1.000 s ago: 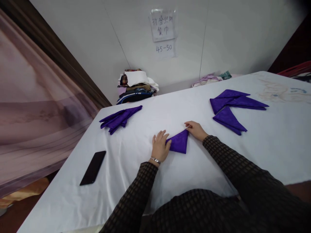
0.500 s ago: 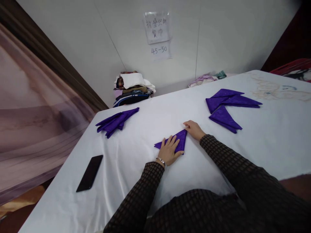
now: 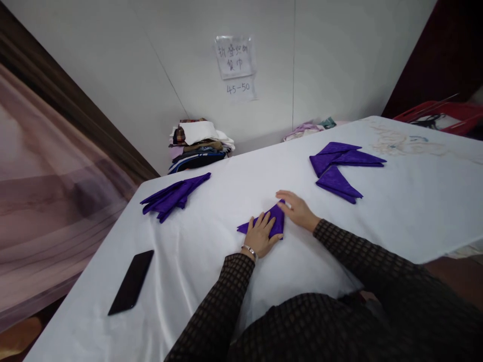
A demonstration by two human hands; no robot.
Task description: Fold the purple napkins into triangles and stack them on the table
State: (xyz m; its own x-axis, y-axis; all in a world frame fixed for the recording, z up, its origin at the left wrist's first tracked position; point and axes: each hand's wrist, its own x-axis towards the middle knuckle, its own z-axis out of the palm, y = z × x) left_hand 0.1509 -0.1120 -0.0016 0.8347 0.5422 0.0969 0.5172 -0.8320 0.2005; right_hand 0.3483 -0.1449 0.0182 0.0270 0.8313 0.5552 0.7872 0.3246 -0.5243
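Observation:
A folded purple napkin (image 3: pixel 278 216) lies in front of me on the white cloth, its narrow points toward the left. My left hand (image 3: pixel 260 235) rests flat on it with the fingers spread, covering its middle. At the napkin's upper right corner is my right hand (image 3: pixel 296 208), thumb at the corner and the other fingers stretched out above it, apart from the thumb. Farther right lie folded purple napkins (image 3: pixel 335 160), angled against each other. Another bunch of purple napkins (image 3: pixel 175 197) is on the left.
A black phone (image 3: pixel 131 282) lies at the left of the white-covered table (image 3: pixel 211 281). Beyond the far edge are a stack of folded clothes (image 3: pixel 199 146) and more cloth (image 3: pixel 304 129). A red basket (image 3: pixel 441 114) stands at the far right; a sheer curtain (image 3: pixel 49 191) hangs left.
My right hand's fingers have opened out from a pinch near the corner, the thumb now over the napkin's tip. My left hand stays flat on it. The view has shifted slightly.

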